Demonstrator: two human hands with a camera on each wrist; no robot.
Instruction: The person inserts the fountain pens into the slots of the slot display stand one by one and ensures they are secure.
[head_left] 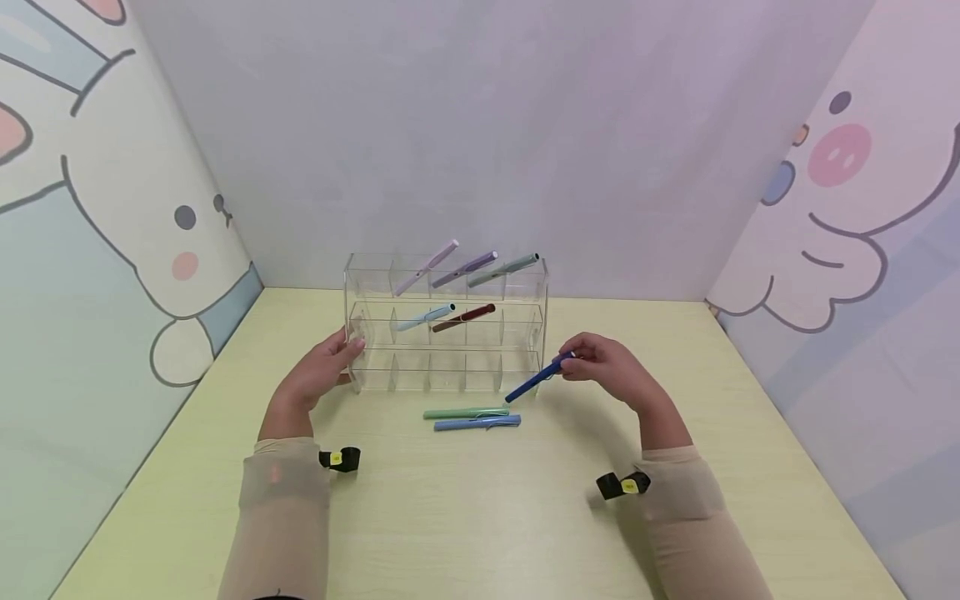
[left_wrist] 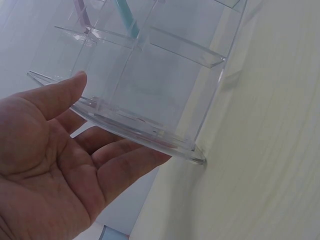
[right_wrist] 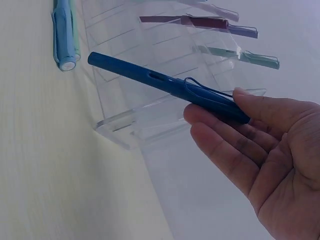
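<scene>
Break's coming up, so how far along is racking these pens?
Looks done: slim lilac pen, purple pen and sage pen in the clear plastic rack, top tier; pale blue pen and maroon pen, middle tier.
In hand: right grip holds the navy pen; left grip holds the rack.
Apparently left: mint pen and blue pen on the pale yellow table.

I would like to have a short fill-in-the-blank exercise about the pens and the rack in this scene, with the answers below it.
1. The pen in the right hand is dark ____.
2. The left hand grips the clear rack by its ____ side.
3. The rack's top row holds ____ pens.
4. On the table, the blue pen lies beside a light ____ one.

Missing words: blue; left; three; green.
</scene>
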